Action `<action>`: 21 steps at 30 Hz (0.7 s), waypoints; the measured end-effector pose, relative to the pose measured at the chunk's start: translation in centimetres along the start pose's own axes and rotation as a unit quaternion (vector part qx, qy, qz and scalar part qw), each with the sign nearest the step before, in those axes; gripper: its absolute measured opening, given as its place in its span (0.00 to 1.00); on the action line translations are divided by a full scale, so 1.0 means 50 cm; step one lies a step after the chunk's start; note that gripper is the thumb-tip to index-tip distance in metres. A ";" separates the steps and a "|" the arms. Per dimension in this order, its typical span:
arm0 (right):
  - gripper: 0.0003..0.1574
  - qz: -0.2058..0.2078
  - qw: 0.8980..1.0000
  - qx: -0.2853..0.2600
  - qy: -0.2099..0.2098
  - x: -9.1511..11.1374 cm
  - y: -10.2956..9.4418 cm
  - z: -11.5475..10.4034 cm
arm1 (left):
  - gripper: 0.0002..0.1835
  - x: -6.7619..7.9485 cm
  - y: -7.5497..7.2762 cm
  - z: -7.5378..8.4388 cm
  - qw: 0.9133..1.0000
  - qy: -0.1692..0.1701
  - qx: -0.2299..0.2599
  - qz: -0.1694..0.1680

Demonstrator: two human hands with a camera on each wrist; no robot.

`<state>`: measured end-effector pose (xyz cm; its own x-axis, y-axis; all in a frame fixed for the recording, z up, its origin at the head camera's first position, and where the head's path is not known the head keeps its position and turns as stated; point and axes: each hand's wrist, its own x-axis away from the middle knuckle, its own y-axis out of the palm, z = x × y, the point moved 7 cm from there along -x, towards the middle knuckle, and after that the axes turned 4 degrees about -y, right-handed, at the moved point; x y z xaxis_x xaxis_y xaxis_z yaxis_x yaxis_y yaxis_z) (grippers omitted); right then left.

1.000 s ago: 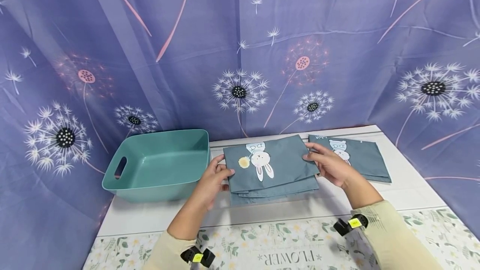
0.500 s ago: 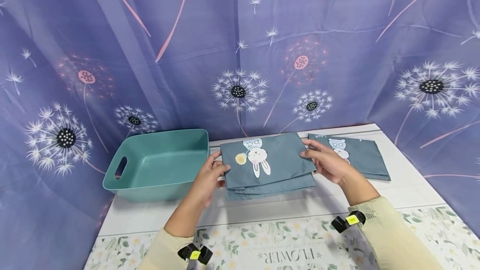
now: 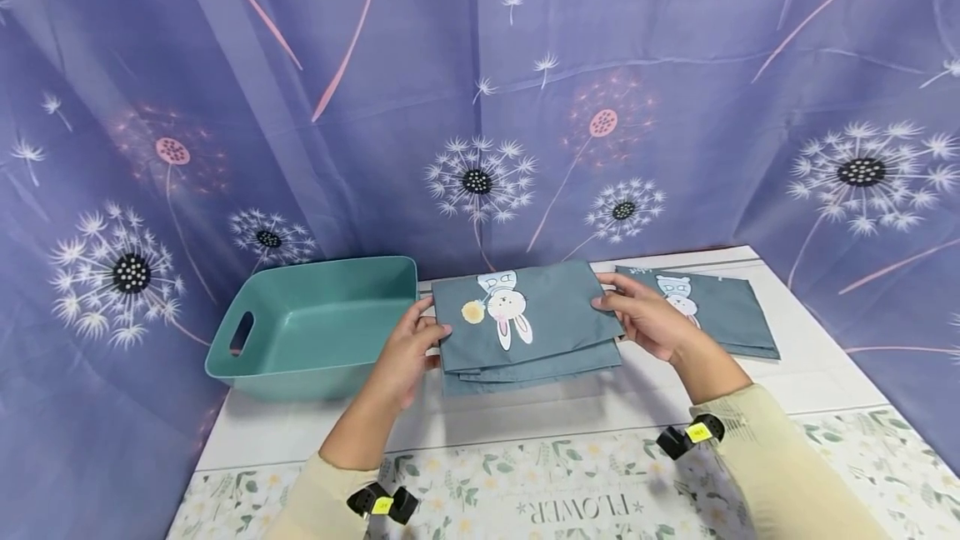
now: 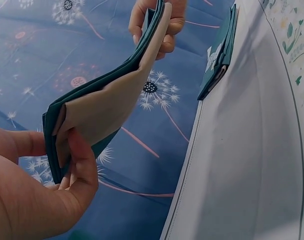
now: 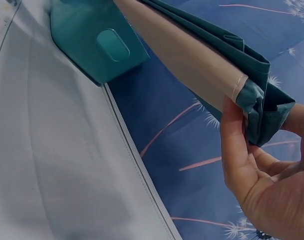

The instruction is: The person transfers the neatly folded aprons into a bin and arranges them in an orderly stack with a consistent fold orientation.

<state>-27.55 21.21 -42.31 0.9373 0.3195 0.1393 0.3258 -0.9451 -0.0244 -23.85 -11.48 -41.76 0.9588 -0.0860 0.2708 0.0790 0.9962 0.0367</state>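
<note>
A folded grey-teal cloth [image 3: 555,307] with a white rabbit and a yellow flower printed on it is held up above the table, its layers hanging slightly apart at the near edge. My left hand [image 3: 405,352] pinches its left end, thumb on top. At the right end my right hand [image 3: 648,315] pinches it the same way. The wrist views show a beige underside [image 4: 104,110] and several stacked layers, with fingertips pressed against the beige face. Right of the held piece lies a second folded cloth [image 3: 735,315] with a similar print, partly behind my right hand.
A green plastic bin [image 3: 315,386] with a handle hole stands at the left, close to my left hand; its visible inside holds nothing. The table [image 3: 810,373] has a white cover with a floral, lettered front part. A purple dandelion-print curtain [image 3: 360,165] hangs behind.
Both hands have shifted a little to the left and slightly farther back, carrying the folded cloth with them. The bin and the second cloth have stayed put.
</note>
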 end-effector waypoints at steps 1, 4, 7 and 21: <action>0.34 -0.001 1.000 0.001 -0.001 -0.001 0.002 -0.002 | 0.37 0.000 -0.002 0.001 1.000 0.000 -0.002 0.001; 0.34 0.000 1.000 -0.001 -0.001 -0.003 0.006 -0.008 | 0.37 0.002 -0.006 0.004 1.000 0.001 -0.004 0.001; 0.31 -0.002 1.000 -0.008 -0.004 -0.004 0.010 -0.013 | 0.37 0.002 -0.010 0.005 1.000 0.002 0.000 -0.002; 0.27 -0.018 0.998 -0.049 -0.019 -0.011 0.033 -0.019 | 0.37 0.007 -0.036 0.016 1.000 -0.006 -0.004 0.000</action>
<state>-27.63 19.42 -41.48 0.9299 0.3540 0.1002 0.3474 -0.9345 0.0771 -23.86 -13.33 -40.96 0.9554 -0.0854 0.2826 0.0808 0.9963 0.0279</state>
